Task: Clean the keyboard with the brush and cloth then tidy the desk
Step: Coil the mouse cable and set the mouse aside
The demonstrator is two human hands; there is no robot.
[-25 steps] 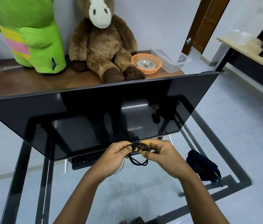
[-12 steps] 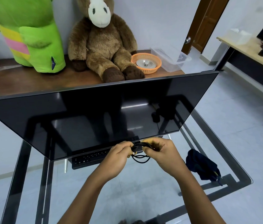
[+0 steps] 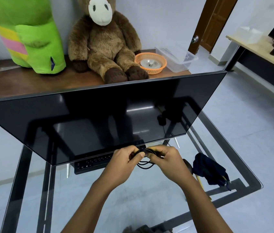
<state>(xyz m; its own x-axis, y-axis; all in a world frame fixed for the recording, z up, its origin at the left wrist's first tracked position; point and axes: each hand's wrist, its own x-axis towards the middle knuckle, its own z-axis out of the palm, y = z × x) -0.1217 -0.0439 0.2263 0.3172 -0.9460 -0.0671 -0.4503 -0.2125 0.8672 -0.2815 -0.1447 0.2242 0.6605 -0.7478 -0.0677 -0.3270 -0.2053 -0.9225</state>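
Note:
A coiled black cable [image 3: 145,163] hangs between my two hands above the glass desk [image 3: 149,195]. My left hand [image 3: 123,163] pinches the coil from the left and my right hand [image 3: 164,161] grips it from the right. The black keyboard [image 3: 95,163] lies under the lower edge of the monitor [image 3: 99,121], mostly hidden by it and by my hands. A dark blue cloth [image 3: 208,170] is bunched on the desk to the right. A brush [image 3: 198,178] with a yellow handle lies beside the cloth, partly behind my right wrist.
Behind the monitor a wooden shelf [image 3: 15,81] carries a green plush toy [image 3: 31,36], a brown plush horse [image 3: 104,42], an orange basket [image 3: 150,62] and a clear plastic box [image 3: 176,59]. A second desk [image 3: 259,49] stands at the far right by a door.
My hands have drawn closer together and the cable loops have been gathered into a tighter, smaller coil between them. The cloth and keyboard have not moved.

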